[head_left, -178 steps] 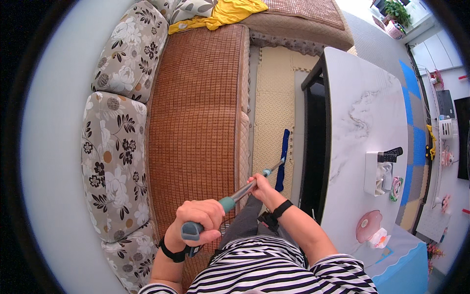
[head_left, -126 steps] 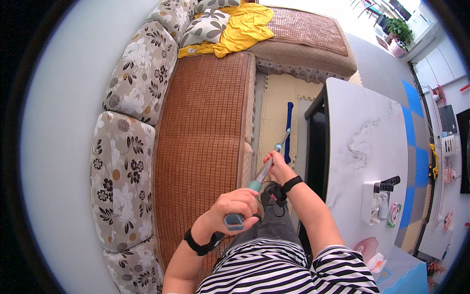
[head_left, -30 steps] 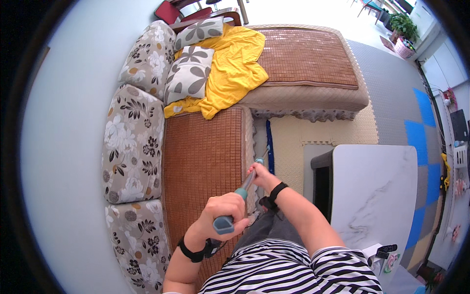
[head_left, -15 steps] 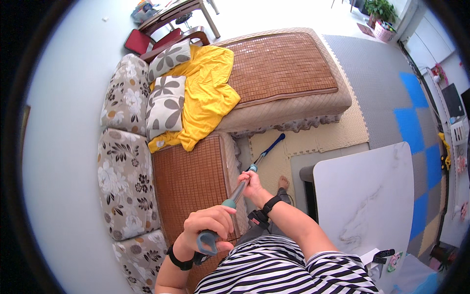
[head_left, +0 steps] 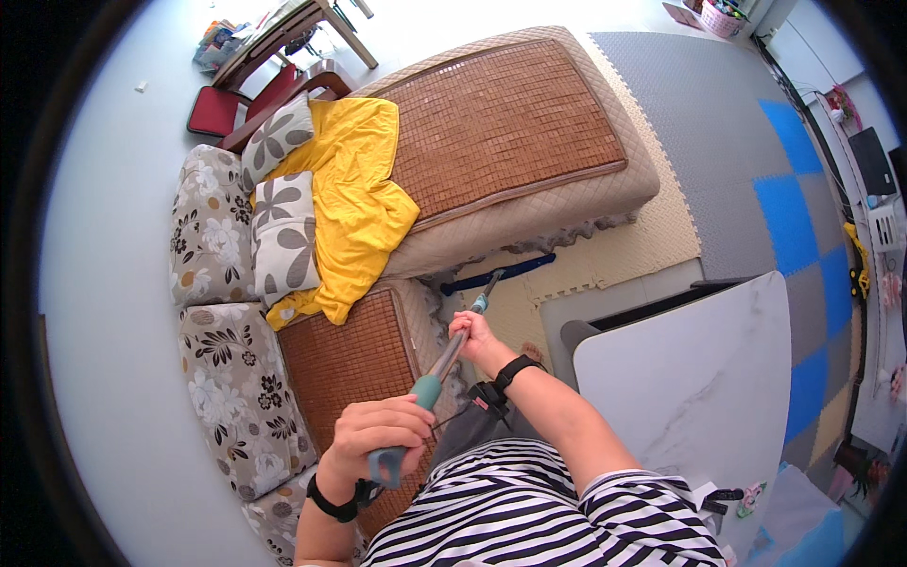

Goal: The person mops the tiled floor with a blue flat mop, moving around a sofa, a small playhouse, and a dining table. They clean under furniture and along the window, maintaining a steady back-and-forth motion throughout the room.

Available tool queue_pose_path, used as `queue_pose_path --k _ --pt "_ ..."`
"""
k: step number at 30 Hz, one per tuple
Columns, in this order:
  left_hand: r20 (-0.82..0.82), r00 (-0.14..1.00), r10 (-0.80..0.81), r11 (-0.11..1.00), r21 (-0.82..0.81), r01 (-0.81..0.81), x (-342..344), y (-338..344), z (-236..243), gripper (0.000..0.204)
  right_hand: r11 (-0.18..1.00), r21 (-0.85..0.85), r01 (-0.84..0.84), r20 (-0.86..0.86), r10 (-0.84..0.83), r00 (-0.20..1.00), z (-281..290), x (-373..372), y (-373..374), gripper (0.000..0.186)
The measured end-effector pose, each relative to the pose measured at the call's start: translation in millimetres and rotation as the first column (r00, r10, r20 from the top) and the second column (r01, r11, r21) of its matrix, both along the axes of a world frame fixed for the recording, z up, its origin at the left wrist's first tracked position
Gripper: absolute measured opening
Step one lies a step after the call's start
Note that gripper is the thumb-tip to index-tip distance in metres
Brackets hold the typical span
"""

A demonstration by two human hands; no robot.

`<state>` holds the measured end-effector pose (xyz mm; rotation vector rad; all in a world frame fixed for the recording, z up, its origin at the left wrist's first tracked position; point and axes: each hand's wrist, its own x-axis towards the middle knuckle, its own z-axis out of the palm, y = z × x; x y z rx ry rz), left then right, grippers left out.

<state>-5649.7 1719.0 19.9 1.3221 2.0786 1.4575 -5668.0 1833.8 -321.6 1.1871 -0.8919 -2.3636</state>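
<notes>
I've got my left hand (head_left: 378, 437) clamped on the mop handle (head_left: 442, 367) grip end & my right hand (head_left: 470, 333) wrapped higher up, blue mop head (head_left: 499, 273) by the sofa (head_left: 510, 151) base; push slow & flat; vs 0.5 s ago, the mop head lies flatter.

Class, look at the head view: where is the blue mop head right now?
The blue mop head lies on the cream floor mat near the picture's centre, against the skirt of the sofa's long section, just beyond the right hand.
</notes>
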Motion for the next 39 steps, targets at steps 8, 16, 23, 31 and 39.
queue_pose_path --k 8,16,23,31,39 --pt "0.173 0.979 -0.112 0.989 -0.072 0.126 -18.1 13.6 -18.1 0.013 0.994 0.088 0.066 -0.006 -0.066 0.998 -9.6 9.5 71.1 0.028" --pt "0.321 0.930 -0.181 0.983 0.042 0.177 -33.1 59.9 -108.2 0.020 0.736 0.671 -0.093 0.265 -0.120 0.957 -80.1 33.3 196.3 0.020" --pt "0.133 0.976 -0.174 0.984 0.057 0.168 -39.1 39.3 -99.6 0.026 0.682 0.712 -0.168 0.283 -0.060 0.957 -78.7 23.6 174.3 0.023" --pt "-0.115 0.993 -0.023 0.988 -0.153 0.006 -39.3 -30.7 -13.8 0.015 0.872 0.478 -0.107 0.082 0.077 0.994 -32.4 -28.9 21.4 0.028" --pt "-0.223 0.971 -0.088 0.981 -0.187 0.046 -27.4 -24.1 13.4 0.019 0.965 0.224 -0.134 0.037 0.129 0.991 -3.7 -35.3 -23.4 0.029"
